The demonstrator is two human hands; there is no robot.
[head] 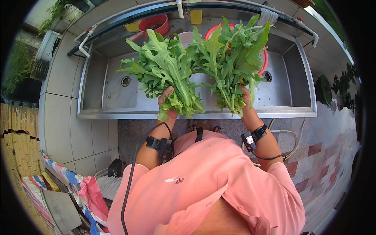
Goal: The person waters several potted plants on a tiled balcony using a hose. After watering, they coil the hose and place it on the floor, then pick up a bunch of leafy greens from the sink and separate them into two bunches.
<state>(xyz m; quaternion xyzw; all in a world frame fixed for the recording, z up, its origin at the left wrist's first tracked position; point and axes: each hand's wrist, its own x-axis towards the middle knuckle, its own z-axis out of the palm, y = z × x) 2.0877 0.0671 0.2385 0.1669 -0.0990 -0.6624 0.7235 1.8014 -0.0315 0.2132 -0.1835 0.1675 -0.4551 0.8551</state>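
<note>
My left hand (166, 101) is closed around a bunch of green leafy vegetables (167, 67), its thumb showing on the outer side. A second leafy bunch (232, 55) is gripped by my right hand (246, 98), whose fingers are mostly behind the leaves. Both bunches are held up over the front rim of a stainless steel sink (141, 114), with lobed leaves fanning away from me. Behind the right bunch, a red-rimmed basin (265, 61) is largely hidden. Part of a pale round container (188, 36) shows between the bunches.
At the back of the sink lies a red plastic dipper (155, 26) near a yellow object (196, 16). White pipes with taps (85, 50) run along the back edge. Drains (125, 80) sit left and right. A hose (293, 138) lies on the floor at right.
</note>
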